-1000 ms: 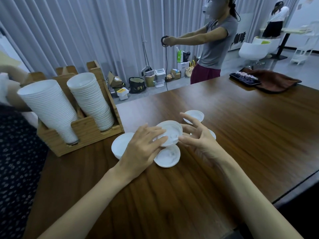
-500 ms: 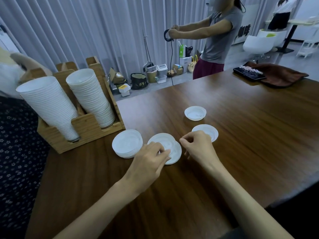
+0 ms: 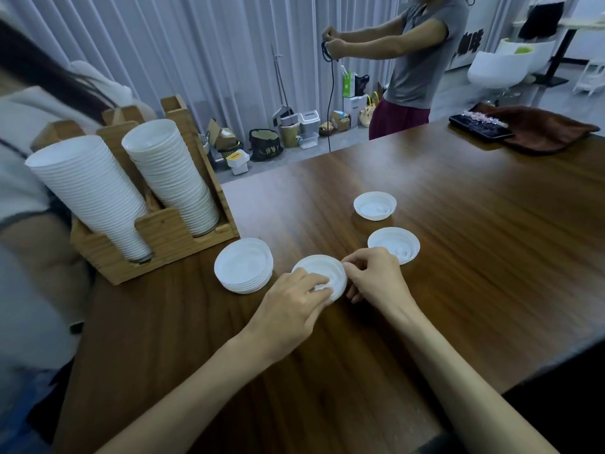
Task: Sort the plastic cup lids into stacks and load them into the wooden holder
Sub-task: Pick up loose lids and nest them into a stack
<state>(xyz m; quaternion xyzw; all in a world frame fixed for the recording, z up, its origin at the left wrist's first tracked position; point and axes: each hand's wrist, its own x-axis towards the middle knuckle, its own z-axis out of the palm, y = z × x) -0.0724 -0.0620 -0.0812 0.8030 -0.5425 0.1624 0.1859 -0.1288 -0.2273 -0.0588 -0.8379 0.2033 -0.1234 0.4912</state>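
A small stack of white lids (image 3: 322,268) lies on the dark wooden table (image 3: 474,257). My left hand (image 3: 291,309) grips its near edge with curled fingers. My right hand (image 3: 376,276) pinches its right rim. To the left sits a taller stack of several white lids (image 3: 244,265). A single lid (image 3: 394,244) lies just beyond my right hand, and another lid (image 3: 375,205) lies farther back. The wooden holder (image 3: 163,237) at the left holds two long slanted rows of white lids (image 3: 95,194).
A person in white sits close at the left (image 3: 29,191). Another person (image 3: 415,67) stands beyond the table's far edge holding a cable. A dark tray (image 3: 479,126) on a brown cloth (image 3: 540,129) lies at the far right. Boxes and bins stand on the floor.
The lid that I held raised above the table now lies down on the lid beneath it. Both hands have come down with it and closed on its edges.
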